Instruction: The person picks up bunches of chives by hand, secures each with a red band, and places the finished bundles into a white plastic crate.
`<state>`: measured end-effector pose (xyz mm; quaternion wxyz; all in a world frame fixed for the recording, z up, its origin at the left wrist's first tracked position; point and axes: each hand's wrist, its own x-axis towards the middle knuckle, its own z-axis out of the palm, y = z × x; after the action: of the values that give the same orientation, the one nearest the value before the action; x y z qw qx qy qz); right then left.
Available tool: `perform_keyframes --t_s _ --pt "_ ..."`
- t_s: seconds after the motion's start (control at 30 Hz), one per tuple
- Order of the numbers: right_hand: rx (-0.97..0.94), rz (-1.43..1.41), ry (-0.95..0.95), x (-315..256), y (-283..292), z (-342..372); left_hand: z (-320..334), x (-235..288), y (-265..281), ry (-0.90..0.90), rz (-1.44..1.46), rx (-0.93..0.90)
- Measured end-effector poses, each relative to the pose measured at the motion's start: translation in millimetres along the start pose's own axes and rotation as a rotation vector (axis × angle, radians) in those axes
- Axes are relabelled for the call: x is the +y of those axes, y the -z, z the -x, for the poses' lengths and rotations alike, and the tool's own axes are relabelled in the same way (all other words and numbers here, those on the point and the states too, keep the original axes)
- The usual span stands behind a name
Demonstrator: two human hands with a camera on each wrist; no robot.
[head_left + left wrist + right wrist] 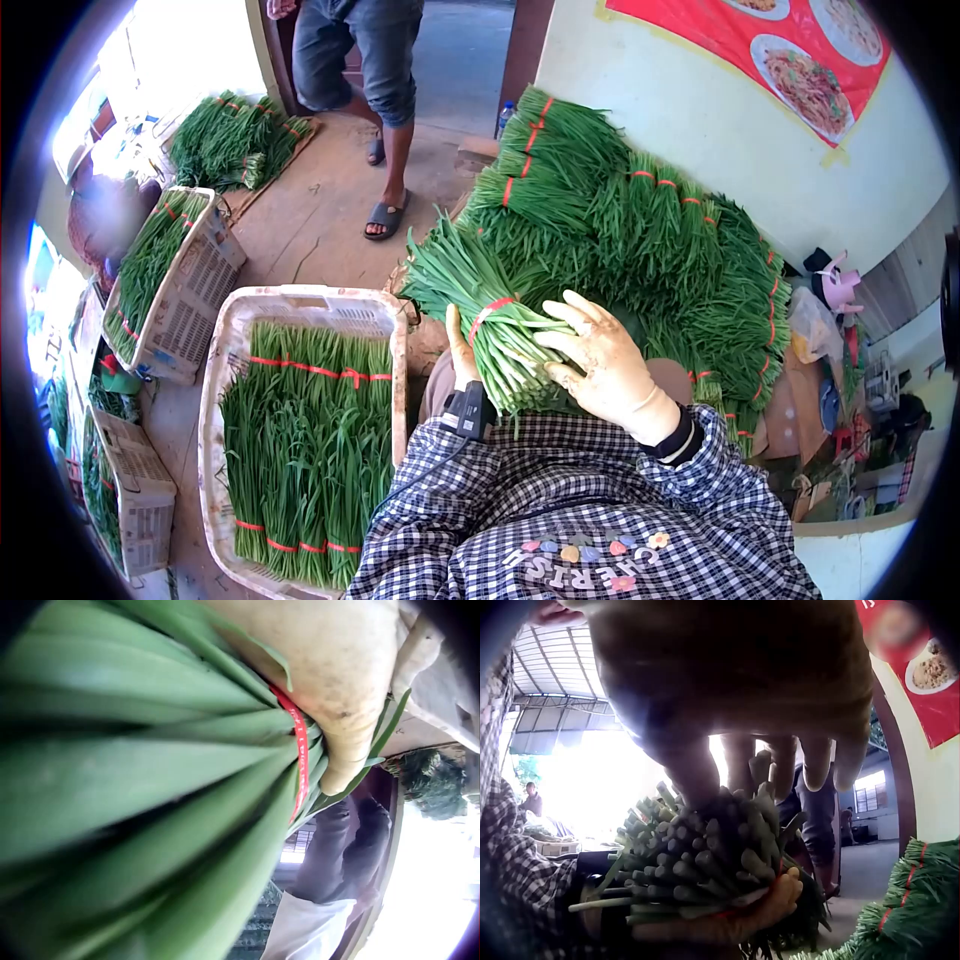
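Observation:
A bundle of long green leafy stalks, tied with a red band, lies across the lap in the head view. My gloved left hand holds it from the left and below; in the left wrist view the left hand curls round the stalks by the red band. Over the pale cut ends, my gloved right hand has its fingers spread and touches the stalks. The right wrist view shows the right hand above the stalk ends, fingertips down on them.
A white crate of banded bundles stands at left, with another crate behind. A large heap of bundles lies ahead and right. More bundles lie at the far left. A person in sandals stands near the doorway.

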<state>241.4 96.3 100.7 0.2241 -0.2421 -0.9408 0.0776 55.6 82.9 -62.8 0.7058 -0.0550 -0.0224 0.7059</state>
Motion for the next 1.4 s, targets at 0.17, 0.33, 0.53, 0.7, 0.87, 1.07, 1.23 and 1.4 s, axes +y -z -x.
perform_keyframes --t_s 0.17,0.33,0.53,0.7,0.87,1.07,1.23,1.4 --pt "0.032 -0.100 -0.037 6.8 -5.0 11.3 6.9 -3.6 -18.0 -0.041 -0.104 0.108" --pt "-0.161 -0.609 -0.357 22.5 27.8 46.2 5.8 6.5 -0.2 -0.073 -0.127 0.093" --pt "-0.253 0.098 -0.380 58.6 6.1 80.2 -0.6 2.8 -8.2 -0.274 -0.194 0.177" --pt "0.096 -0.129 0.009 18.1 11.1 30.2 3.3 -8.6 -18.3 -0.202 -0.269 0.245" --pt "-0.045 0.066 0.021 11.8 -13.6 8.5 6.9 -13.4 -24.0 -0.144 -0.289 0.249" --pt "-0.292 -0.041 -0.112 13.6 -6.5 26.5 0.7 -10.2 -19.3 -0.257 -0.308 0.262" --pt "-0.597 -0.306 -0.468 54.0 -18.5 94.6 -10.3 2.8 0.2 -0.300 -0.227 0.217" --pt "-0.404 -0.425 -0.390 30.5 -34.1 94.7 -10.0 -2.8 1.5 -0.304 -0.262 0.185"
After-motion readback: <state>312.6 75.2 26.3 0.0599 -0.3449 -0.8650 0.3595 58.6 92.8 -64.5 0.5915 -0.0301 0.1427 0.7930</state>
